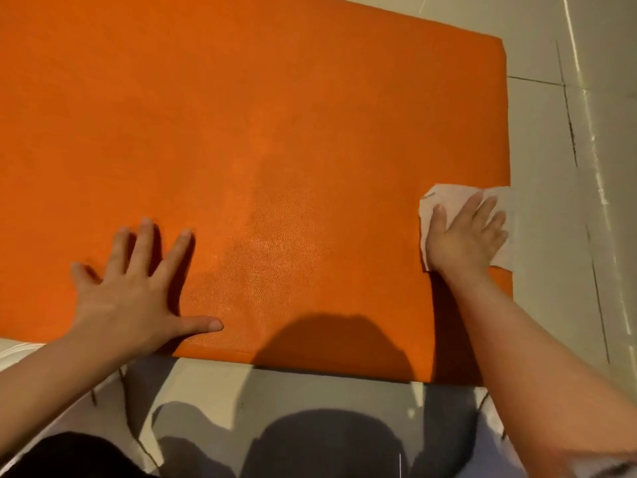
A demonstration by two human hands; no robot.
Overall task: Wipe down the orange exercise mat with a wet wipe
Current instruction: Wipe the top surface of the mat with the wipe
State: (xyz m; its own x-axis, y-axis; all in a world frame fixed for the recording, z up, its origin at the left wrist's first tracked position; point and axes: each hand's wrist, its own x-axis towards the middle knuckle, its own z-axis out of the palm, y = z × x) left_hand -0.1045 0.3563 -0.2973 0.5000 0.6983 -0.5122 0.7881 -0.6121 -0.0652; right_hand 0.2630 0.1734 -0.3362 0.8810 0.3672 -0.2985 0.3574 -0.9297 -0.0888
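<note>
On the pale tiled floor [551,139] in front of me lies the orange exercise mat [241,132], filling most of what I see, with its near edge just ahead of me and its right edge running up the right side of the view. At that right edge, my right hand [465,239] lies flat on the white wet wipe [444,198], fingers straight and a little spread, pressing it down onto the mat. The wipe is crumpled and wider than my hand; its right part hangs past the edge of the mat, over the floor. My left hand [138,298] rests palm down on the mat near its front edge, well apart from the right one, fingers splayed wide and thumb pointing to the right, holding nothing. Between my hands the grained orange surface shows a lighter, slightly shiny patch. Dark grout lines cross the tiles to the right of the mat. Shadows of my arms and head fall across the near edge of the mat and the floor below it.
</note>
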